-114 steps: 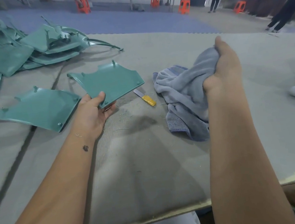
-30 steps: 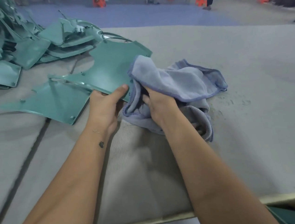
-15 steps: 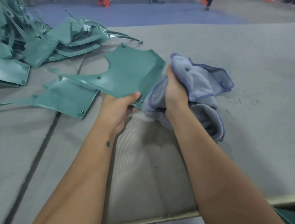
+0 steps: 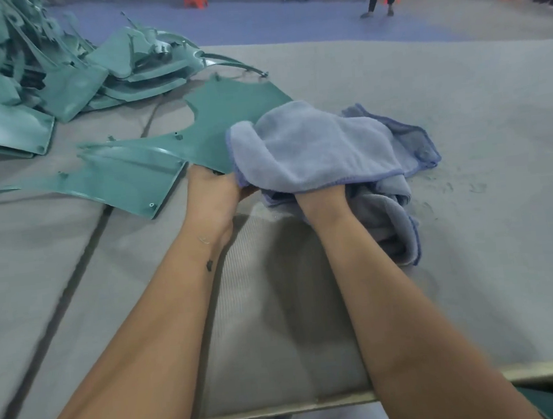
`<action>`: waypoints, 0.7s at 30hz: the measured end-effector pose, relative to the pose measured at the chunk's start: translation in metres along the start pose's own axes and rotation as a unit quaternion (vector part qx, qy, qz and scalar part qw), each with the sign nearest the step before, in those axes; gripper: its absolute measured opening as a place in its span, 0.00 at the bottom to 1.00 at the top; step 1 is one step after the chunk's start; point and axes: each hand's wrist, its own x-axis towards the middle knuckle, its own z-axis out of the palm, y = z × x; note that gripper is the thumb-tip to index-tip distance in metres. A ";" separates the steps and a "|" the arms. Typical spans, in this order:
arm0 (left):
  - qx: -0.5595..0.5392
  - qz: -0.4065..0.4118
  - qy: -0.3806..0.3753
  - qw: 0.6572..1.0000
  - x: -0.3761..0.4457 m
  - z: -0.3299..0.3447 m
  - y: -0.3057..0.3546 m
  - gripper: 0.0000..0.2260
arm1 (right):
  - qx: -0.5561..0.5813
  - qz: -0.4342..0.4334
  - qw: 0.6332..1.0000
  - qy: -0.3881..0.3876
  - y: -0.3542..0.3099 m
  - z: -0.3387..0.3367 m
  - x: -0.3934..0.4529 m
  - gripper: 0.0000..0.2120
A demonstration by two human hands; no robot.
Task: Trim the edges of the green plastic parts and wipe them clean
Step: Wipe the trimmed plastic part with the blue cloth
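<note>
Left hand [image 4: 212,195] clamps the near edge of the green panel [image 4: 227,120], likely bracing it for wiping. Right hand [image 4: 323,202] is buried under the blue towel [image 4: 312,142], which lies over the panel's right side; grip can't be seen. Panel sits mid-table [image 4: 461,126]; more parts [image 4: 56,78] piled at far-left corner.

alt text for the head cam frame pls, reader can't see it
A person's left hand grips the near edge of a flat green plastic part while the right hand, buried in a blue-grey cloth, lays it over the part's right side. A similar part lies left on the grey table, with more piled behind.
</note>
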 end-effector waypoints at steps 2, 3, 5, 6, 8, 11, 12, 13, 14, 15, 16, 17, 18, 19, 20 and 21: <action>-0.003 0.009 0.008 1.000 -0.002 0.001 -0.002 0.12 | -0.044 -0.042 0.998 -0.025 -0.002 0.003 0.001 0.29; -0.010 0.009 0.012 1.000 -0.002 0.002 -0.004 0.11 | -0.071 -0.061 0.995 -0.018 -0.002 0.004 0.003 0.29; -0.024 0.017 0.024 0.999 -0.003 0.002 -0.004 0.14 | -0.105 -0.110 0.988 0.011 -0.004 0.005 0.002 0.29; -0.028 0.019 0.022 0.999 -0.003 0.002 -0.003 0.16 | -0.112 -0.146 0.982 0.030 -0.005 0.002 0.002 0.29; -0.027 0.013 0.008 1.000 -0.003 0.002 -0.002 0.14 | -0.108 -0.150 0.983 0.018 -0.006 0.000 0.004 0.26; 0.000 0.007 -0.037 0.999 -0.003 0.001 -0.005 0.12 | -0.031 -0.132 0.991 0.008 -0.009 -0.004 0.010 0.21; 0.020 0.013 -0.054 0.998 -0.004 0.000 -0.007 0.11 | 0.035 -0.115 0.993 0.006 -0.008 -0.001 0.012 0.19; 0.035 0.020 -0.071 0.997 -0.005 0.000 -0.009 0.10 | 0.129 -0.070 0.989 0.019 -0.007 0.001 0.010 0.18; 0.044 0.022 -0.085 0.995 -0.006 0.000 -0.010 0.09 | 0.233 -0.024 0.972 0.025 -0.006 0.006 0.007 0.18; 0.050 0.019 -0.100 0.994 -0.007 0.000 -0.012 0.09 | 0.319 0.032 0.947 0.005 -0.004 0.009 0.005 0.18; 0.055 0.012 -0.115 0.992 -0.008 0.000 -0.013 0.09 | 0.357 0.062 0.932 -0.014 -0.002 0.010 0.004 0.19; 0.059 0.004 -0.130 0.990 -0.008 -0.001 -0.015 0.09 | 0.386 0.075 0.919 -0.011 0.002 0.010 0.008 0.19; 0.060 -0.003 -0.141 0.988 -0.007 -0.002 -0.015 0.09 | 0.388 0.057 0.920 -0.002 0.007 0.009 0.015 0.19; 0.061 -0.007 -0.148 0.987 -0.006 -0.004 -0.015 0.09 | 0.315 0.044 0.948 -0.019 0.008 0.009 0.022 0.19; 0.059 -0.008 -0.152 0.987 -0.005 -0.005 -0.015 0.10 | 0.162 0.027 0.986 -0.018 0.009 0.008 0.024 0.19; 0.056 -0.008 -0.151 0.987 -0.004 -0.006 -0.015 0.10 | 0.027 0.009 1.000 0.008 0.013 0.009 0.027 0.18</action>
